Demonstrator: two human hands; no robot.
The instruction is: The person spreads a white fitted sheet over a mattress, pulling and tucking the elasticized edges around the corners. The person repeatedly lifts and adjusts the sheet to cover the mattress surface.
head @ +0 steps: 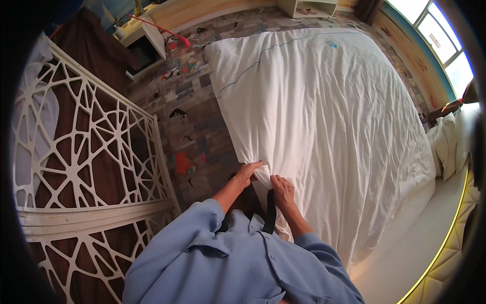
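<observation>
A large white duvet [319, 114] lies spread over the bed, with long creases running down it and a thin blue line near its far edge. My left hand [246, 173] grips the near left edge of the duvet, thumb on top. Just to its right, my right hand [283, 190] is closed on a gathered fold of the same edge. Between the hands the cloth is bunched and pulled taut. A black strap [270, 212] hangs below my right hand, in front of my blue shirt [243, 266].
A white lattice screen [76, 167] stands close on my left, with a brown curtain [91, 41] behind. Pillows [446, 144] stand at right beside the bare white bed surface [414, 224] and lit padded headboard [444, 266]. A white cabinet [152, 41] and patterned floor [190, 125] lie beyond.
</observation>
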